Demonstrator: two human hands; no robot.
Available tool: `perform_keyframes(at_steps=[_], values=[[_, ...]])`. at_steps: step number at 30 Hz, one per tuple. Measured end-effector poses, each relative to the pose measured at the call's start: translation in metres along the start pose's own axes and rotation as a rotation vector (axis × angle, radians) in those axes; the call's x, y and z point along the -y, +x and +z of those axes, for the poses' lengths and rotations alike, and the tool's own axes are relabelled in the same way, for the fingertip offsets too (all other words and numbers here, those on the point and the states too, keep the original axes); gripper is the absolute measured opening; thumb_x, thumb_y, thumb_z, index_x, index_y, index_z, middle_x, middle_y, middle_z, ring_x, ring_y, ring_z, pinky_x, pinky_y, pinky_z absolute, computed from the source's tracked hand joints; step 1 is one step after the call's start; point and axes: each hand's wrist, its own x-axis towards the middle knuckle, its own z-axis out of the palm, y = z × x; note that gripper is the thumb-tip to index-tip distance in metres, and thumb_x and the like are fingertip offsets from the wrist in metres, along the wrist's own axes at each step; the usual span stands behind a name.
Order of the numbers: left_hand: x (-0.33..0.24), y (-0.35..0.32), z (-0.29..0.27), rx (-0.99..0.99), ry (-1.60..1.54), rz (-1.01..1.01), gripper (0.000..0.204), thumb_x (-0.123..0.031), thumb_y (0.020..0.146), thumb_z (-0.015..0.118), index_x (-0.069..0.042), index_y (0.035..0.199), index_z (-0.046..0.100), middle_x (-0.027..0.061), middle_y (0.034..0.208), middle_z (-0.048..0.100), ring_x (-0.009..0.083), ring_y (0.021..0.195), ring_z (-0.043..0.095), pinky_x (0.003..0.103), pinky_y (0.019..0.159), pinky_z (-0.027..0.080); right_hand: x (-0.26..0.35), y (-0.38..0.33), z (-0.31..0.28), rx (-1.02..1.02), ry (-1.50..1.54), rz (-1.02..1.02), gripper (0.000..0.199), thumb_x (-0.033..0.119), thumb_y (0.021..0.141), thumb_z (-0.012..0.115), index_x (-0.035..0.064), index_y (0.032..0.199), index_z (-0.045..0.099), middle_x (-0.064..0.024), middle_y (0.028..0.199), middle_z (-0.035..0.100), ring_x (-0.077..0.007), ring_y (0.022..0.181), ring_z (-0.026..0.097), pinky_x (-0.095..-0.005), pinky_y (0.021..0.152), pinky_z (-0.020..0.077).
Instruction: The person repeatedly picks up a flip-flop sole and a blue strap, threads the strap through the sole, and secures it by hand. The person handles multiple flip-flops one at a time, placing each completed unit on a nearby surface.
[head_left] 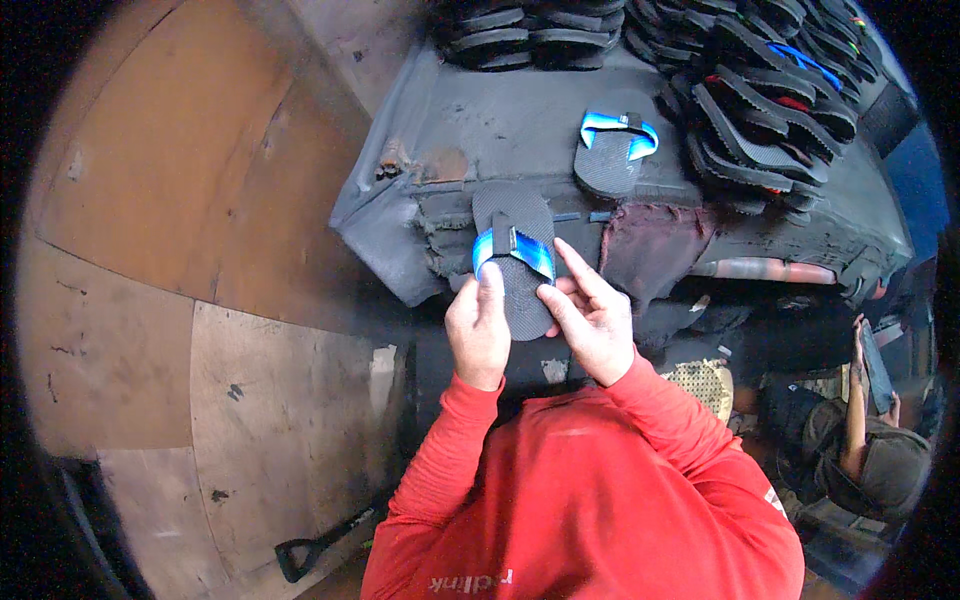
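A black flip-flop (512,215) with a blue and white strap is held upright between my hands, over the near edge of the workbench. My left hand (480,325) grips its left side, thumb on top by the strap's end. On the opposite side, my right hand (592,315) pinches the sole's edge between thumb and fingers; the index finger reaches up along the strap. The fingers beneath the sole are hidden. A second flip-flop (608,165) with a matching blue strap lies on the bench, beyond and right of my hands.
Dark sandals are piled (770,120) at the bench's right, with more stacks (530,35) at the back. The bench top (480,115) has a torn front edge with a maroon cloth (655,245) hanging over it. Wooden boards (290,400) stand left. A co-worker (865,440) is at the lower right.
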Motion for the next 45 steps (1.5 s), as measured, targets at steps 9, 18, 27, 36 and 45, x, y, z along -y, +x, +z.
perform_keyframes(at_steps=[9, 18, 27, 36, 45], values=[[-0.017, -0.037, -0.001, 0.204, -0.242, 0.043, 0.063, -0.013, 0.094, 0.064, 0.003, 0.146, 0.031, 0.0099, 0.108, 0.064, 0.0082, 0.067, 0.062, 0.02, 0.049, 0.05, 0.009, -0.001, -0.004, 0.052, 0.117, -0.011, 0.067, 0.002, 0.089, 0.068, 0.0051, 0.149, 0.038, -0.0075, 0.09, 0.065, -0.0089, 0.071, 0.062, -0.0241, 0.058, 0.0545], [-0.044, 0.044, 0.028, 0.099, -0.402, 0.062, 0.063, -0.009, 0.096, 0.062, 0.008, 0.147, 0.029, 0.011, 0.105, 0.06, 0.0159, 0.08, 0.067, 0.032, 0.072, 0.06, 0.056, 0.063, -0.056, -0.141, 0.441, 0.093, 0.09, 0.027, 0.1, 0.056, 0.0225, 0.154, -0.017, -0.0235, 0.088, 0.066, -0.0299, 0.062, 0.07, -0.0388, 0.056, 0.0603], [-0.026, 0.023, -0.019, 0.238, -0.355, -0.002, 0.061, -0.036, 0.1, 0.055, 0.011, 0.137, 0.041, 0.0208, 0.116, 0.063, 0.0277, 0.099, 0.068, 0.039, 0.087, 0.058, 0.059, 0.021, -0.083, 0.164, 0.329, 0.101, 0.058, 0.017, 0.097, 0.056, 0.0038, 0.147, 0.031, -0.0147, 0.081, 0.066, -0.0174, 0.057, 0.065, -0.0269, 0.05, 0.0533], [0.026, -0.034, -0.062, 0.376, 0.159, -0.144, 0.037, -0.034, 0.096, 0.063, 0.002, 0.107, 0.066, 0.0099, 0.101, 0.071, 0.0145, 0.093, 0.064, 0.031, 0.082, 0.049, -0.027, -0.029, -0.071, 0.684, -0.546, -0.129, 0.078, 0.037, 0.084, 0.076, 0.0086, 0.148, 0.041, -0.0214, 0.125, 0.061, -0.0329, 0.113, 0.062, -0.0393, 0.095, 0.0495], [0.091, -0.035, -0.036, 0.011, 0.431, 0.168, 0.047, -0.041, 0.096, 0.06, 0.0, 0.119, 0.06, 0.0193, 0.099, 0.07, 0.0304, 0.09, 0.07, 0.038, 0.078, 0.053, -0.128, -0.048, 0.024, 0.123, -0.94, -0.636, 0.064, 0.015, 0.07, 0.076, -0.0006, 0.129, 0.056, -0.0143, 0.146, 0.046, -0.0425, 0.137, 0.038, -0.0507, 0.108, 0.0385]])
